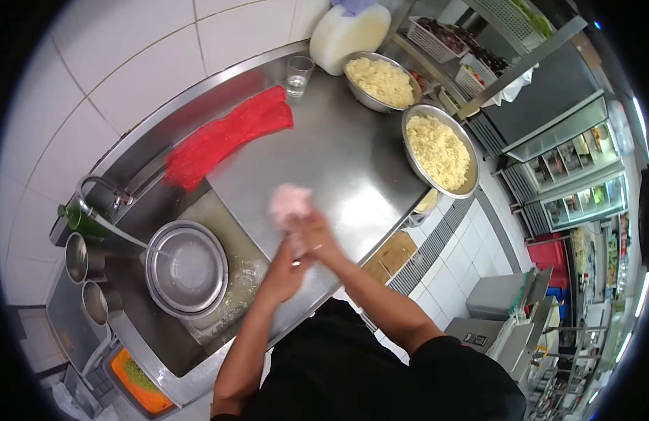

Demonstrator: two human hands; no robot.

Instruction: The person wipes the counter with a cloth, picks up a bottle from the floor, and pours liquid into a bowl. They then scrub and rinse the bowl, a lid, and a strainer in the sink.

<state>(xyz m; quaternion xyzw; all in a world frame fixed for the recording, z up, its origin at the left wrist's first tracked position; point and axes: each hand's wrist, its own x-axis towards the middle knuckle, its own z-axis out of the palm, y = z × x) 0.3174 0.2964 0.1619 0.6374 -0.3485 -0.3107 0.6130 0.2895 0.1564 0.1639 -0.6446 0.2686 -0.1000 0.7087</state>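
Observation:
A pale pink cloth (pixel 290 202), bunched up and blurred by motion, is gripped between my two hands above the steel counter (pixel 338 154). My right hand (pixel 316 236) closes around it on the far side. Just below, my left hand (pixel 285 272) is closed on its lower part, with a ring on one finger. The two hands touch each other. Beyond them, a red cloth or bag (pixel 229 137) lies crumpled along the back of the counter. A clear glass (pixel 298 76) with some liquid stands past its far end.
Left is a sink with a metal bowl (pixel 222 270) under the running faucet (pixel 93 184). Two steel bowls (pixel 411 137) (pixel 358 91) of shredded pale-yellow food stand at the counter's right end. A white plastic container (pixel 349 36) stands by the wall; shelves (pixel 436 70) rise right.

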